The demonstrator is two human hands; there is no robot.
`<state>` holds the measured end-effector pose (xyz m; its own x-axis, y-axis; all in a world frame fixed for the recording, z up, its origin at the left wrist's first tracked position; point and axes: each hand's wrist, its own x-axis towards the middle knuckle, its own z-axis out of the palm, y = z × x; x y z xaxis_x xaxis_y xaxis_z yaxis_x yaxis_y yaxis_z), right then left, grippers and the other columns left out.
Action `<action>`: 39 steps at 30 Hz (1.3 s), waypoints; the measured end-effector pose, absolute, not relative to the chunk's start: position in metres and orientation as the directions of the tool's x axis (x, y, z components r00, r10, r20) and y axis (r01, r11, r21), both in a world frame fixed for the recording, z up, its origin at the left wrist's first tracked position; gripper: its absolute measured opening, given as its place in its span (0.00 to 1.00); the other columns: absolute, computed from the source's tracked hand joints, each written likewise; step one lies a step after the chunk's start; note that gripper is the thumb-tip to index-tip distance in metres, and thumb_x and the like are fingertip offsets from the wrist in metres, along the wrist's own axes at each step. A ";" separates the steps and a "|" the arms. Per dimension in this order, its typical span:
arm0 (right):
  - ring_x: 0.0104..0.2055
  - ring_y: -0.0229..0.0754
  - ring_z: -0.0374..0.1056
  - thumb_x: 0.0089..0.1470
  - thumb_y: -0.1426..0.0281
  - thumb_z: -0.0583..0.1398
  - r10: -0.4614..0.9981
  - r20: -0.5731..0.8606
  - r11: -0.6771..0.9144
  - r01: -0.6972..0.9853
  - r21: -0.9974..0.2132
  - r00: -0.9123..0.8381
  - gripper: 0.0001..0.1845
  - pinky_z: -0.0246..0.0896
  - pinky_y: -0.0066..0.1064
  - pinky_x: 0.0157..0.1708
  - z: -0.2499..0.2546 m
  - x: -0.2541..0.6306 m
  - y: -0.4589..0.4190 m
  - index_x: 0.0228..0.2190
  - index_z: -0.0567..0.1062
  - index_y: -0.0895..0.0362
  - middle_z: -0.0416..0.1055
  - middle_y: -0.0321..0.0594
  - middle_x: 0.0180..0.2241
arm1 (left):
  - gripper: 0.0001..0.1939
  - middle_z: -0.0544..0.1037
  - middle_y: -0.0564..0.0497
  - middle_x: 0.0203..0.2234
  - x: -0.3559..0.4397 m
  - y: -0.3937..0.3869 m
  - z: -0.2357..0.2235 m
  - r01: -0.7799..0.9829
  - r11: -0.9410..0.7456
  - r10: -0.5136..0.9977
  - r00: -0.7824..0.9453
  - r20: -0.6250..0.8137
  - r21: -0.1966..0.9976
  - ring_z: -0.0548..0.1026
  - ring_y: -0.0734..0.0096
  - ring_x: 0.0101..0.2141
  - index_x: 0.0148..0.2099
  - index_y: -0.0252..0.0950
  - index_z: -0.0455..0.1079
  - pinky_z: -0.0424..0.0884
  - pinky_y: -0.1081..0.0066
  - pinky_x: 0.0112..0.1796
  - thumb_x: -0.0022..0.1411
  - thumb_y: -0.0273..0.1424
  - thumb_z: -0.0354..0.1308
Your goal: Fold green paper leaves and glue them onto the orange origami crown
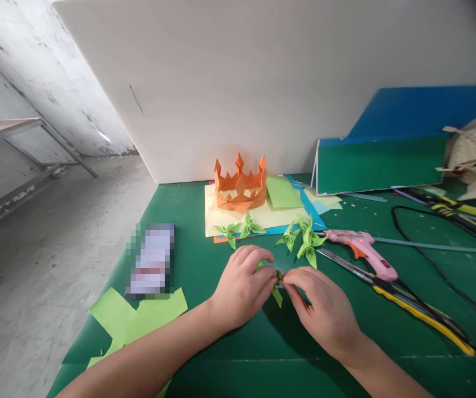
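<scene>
An orange paper crown (242, 202) stands upright on the green table (221, 370). Nearer the person than the crown, and a little to its right, a small green paper piece (277, 297) is held up between both hands, mostly hidden by the fingers. The left hand (241, 287), almost straight in front of the crown, has its fingers curled inward and nearly closed, gripping one side of the piece. The right hand (327, 312), forward and right of the crown, pinches the other side between thumb and fingertips, with hardly any gap.

Just in front of the crown lie two green paper flowers (251, 225); a cluster of similar flowers (310, 240) sits to its front right. Under the crown is a yellow sheet (213, 213), and just to its right rests a light green sheet (282, 192). Farther right of the crown are a pink glue gun (364, 247) and, nearer the person, a tool with a yellow handle (424, 316). Forward and left of the crown lie a blurred phone (152, 260) and green paper sheets (155, 318). Behind the crown rises a white board (238, 83); a green board (382, 166) leans well to its right.
</scene>
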<state>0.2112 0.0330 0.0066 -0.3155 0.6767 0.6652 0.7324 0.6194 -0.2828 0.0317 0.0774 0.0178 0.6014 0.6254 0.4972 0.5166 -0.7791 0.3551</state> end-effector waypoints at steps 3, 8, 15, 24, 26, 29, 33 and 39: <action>0.34 0.39 0.70 0.58 0.78 0.57 0.716 0.651 0.589 0.720 -0.366 -0.255 0.09 0.66 0.30 0.34 0.007 0.211 0.033 0.39 0.66 0.54 0.72 0.38 0.32 | 0.06 0.70 0.46 0.42 0.033 0.076 0.016 0.506 -0.768 0.640 0.578 0.506 0.394 0.69 0.62 0.46 0.37 0.36 0.71 0.68 0.62 0.46 0.64 0.27 0.53; 0.34 0.37 0.71 0.57 0.73 0.60 0.811 0.578 0.484 0.657 -0.578 -0.089 0.12 0.68 0.27 0.34 0.008 0.210 0.032 0.43 0.66 0.53 0.73 0.36 0.33 | 0.04 0.66 0.47 0.40 0.036 0.074 0.011 0.430 -0.719 0.694 0.487 0.530 0.546 0.70 0.67 0.42 0.36 0.36 0.71 0.71 0.67 0.42 0.60 0.24 0.56; 0.36 0.39 0.69 0.59 0.74 0.56 0.832 0.517 0.509 0.653 -0.561 -0.204 0.09 0.66 0.31 0.36 0.013 0.210 0.034 0.42 0.70 0.52 0.73 0.38 0.34 | 0.03 0.69 0.48 0.39 0.033 0.078 0.011 0.474 -0.731 0.682 0.515 0.519 0.491 0.70 0.65 0.43 0.35 0.38 0.71 0.68 0.64 0.43 0.61 0.27 0.57; 0.38 0.43 0.65 0.61 0.74 0.53 0.851 0.400 0.502 0.749 -0.433 -0.339 0.07 0.62 0.36 0.38 0.009 0.216 0.037 0.36 0.71 0.54 0.69 0.41 0.35 | 0.06 0.73 0.48 0.43 0.032 0.079 0.014 0.542 -0.767 0.641 0.634 0.432 0.343 0.68 0.62 0.46 0.33 0.36 0.71 0.65 0.61 0.48 0.62 0.29 0.55; 0.38 0.42 0.65 0.61 0.74 0.52 0.846 0.405 0.509 0.752 -0.419 -0.347 0.08 0.62 0.35 0.38 0.008 0.216 0.036 0.35 0.71 0.54 0.69 0.41 0.34 | 0.06 0.72 0.48 0.43 0.033 0.079 0.014 0.545 -0.756 0.655 0.628 0.421 0.362 0.68 0.62 0.46 0.32 0.37 0.71 0.65 0.61 0.48 0.61 0.29 0.55; 0.37 0.42 0.65 0.62 0.75 0.51 0.841 0.416 0.514 0.751 -0.414 -0.346 0.10 0.62 0.35 0.36 0.009 0.216 0.036 0.33 0.71 0.55 0.68 0.41 0.33 | 0.05 0.71 0.48 0.43 0.034 0.077 0.015 0.543 -0.736 0.676 0.616 0.404 0.403 0.69 0.62 0.45 0.31 0.37 0.71 0.65 0.60 0.47 0.60 0.28 0.56; 0.36 0.42 0.65 0.62 0.75 0.51 0.833 0.436 0.521 0.749 -0.410 -0.340 0.10 0.61 0.35 0.35 0.011 0.214 0.035 0.31 0.70 0.55 0.68 0.41 0.32 | 0.03 0.71 0.47 0.43 0.036 0.073 0.016 0.542 -0.712 0.701 0.593 0.397 0.447 0.69 0.61 0.45 0.31 0.37 0.70 0.66 0.59 0.47 0.56 0.26 0.56; 0.36 0.42 0.65 0.62 0.75 0.52 0.827 0.455 0.527 0.736 -0.424 -0.330 0.09 0.61 0.35 0.36 0.010 0.215 0.036 0.32 0.70 0.55 0.69 0.41 0.32 | 0.02 0.70 0.46 0.43 0.035 0.070 0.017 0.552 -0.684 0.728 0.559 0.397 0.476 0.70 0.61 0.46 0.33 0.37 0.71 0.65 0.58 0.47 0.57 0.27 0.56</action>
<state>0.2151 0.0356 0.0098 -0.3300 0.8269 0.4553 0.7363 0.5273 -0.4240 0.0351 0.0705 0.0174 0.5595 0.7278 0.3966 0.5523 -0.6841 0.4764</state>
